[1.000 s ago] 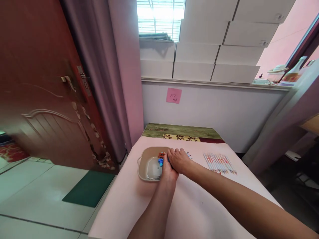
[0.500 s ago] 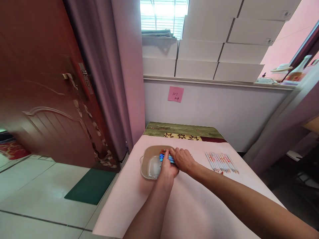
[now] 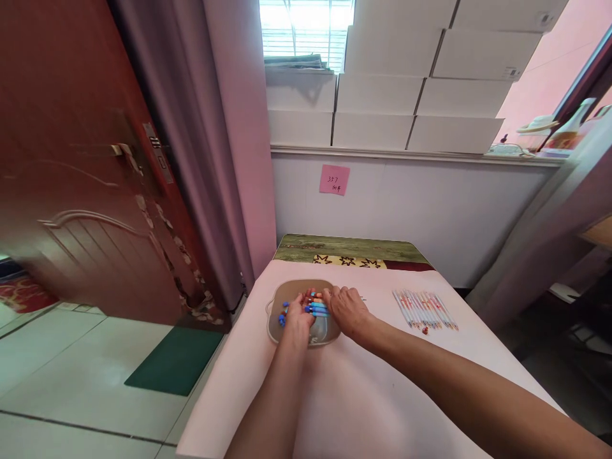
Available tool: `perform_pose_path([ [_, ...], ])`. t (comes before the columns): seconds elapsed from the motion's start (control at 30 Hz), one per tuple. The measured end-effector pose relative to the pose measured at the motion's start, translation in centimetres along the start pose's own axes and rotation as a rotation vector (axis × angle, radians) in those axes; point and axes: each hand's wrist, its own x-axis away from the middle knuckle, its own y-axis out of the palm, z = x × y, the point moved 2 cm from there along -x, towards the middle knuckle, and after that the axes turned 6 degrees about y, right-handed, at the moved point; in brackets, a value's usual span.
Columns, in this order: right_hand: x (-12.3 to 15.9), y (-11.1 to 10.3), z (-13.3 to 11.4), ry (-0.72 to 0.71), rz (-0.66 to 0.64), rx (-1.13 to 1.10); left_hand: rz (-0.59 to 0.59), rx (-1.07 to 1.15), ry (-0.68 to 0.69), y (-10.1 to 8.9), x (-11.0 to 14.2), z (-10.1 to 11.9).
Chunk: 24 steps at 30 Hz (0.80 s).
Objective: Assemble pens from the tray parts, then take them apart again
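My right hand [image 3: 349, 311] is closed round a bundle of slim pens [image 3: 319, 310] with light-blue barrels, their darker blue ends pointing left over a beige plastic basin [image 3: 306, 283]. My left hand [image 3: 299, 313] is over the basin too, its fingers apart and close to the pen ends. Small blue pieces [image 3: 283, 317], which look like pen caps, show just left of that hand. A few red and orange bits [image 3: 314, 295] show between the hands; whether they belong to the bundle is unclear. Part of the basin's inside is hidden by my hands.
A row of several white pens with red markings [image 3: 425, 308] lies to the right on the pink-covered table [image 3: 373, 395]. By their near ends sits a small reddish-brown piece [image 3: 425, 330]. The wall [image 3: 392, 204] rises behind the table; a brown door [image 3: 95, 191] stands left.
My left hand has moved left, away from my right hand. The blue pieces that were bunched at the pen ends now show scattered left of it. The right hand keeps its hold.
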Motion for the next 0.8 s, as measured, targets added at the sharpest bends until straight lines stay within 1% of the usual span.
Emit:
perform_pose_path([
  [0.13,0.2,0.2,0.8,0.018,0.02,-0.017,-0.032,-0.092,-0.068,-0.2,0.5,0.3],
  [0.27,0.5,0.7,2.1,0.051,0.022,-0.039,-0.076,-0.157,-0.05,-0.5,1.8,-0.3],
  [0.33,0.9,0.9,2.7,0.064,0.035,-0.058,-0.103,-0.195,0.001,-0.6,2.3,-1.0],
  [0.43,1.4,1.4,3.2,0.082,0.051,-0.071,-0.125,-0.255,0.152,-0.8,3.0,-1.9],
  [0.53,1.5,1.9,3.1,0.08,0.063,-0.049,-0.149,-0.338,0.285,-1.0,3.6,-2.1],
  [0.67,1.2,2.2,3.0,0.076,0.128,-0.033,-0.169,-0.467,0.361,-1.1,3.8,-1.2],
  [0.8,1.5,2.6,3.3,0.078,0.137,-0.076,-0.123,-0.555,0.432,-1.4,3.0,1.2],
])
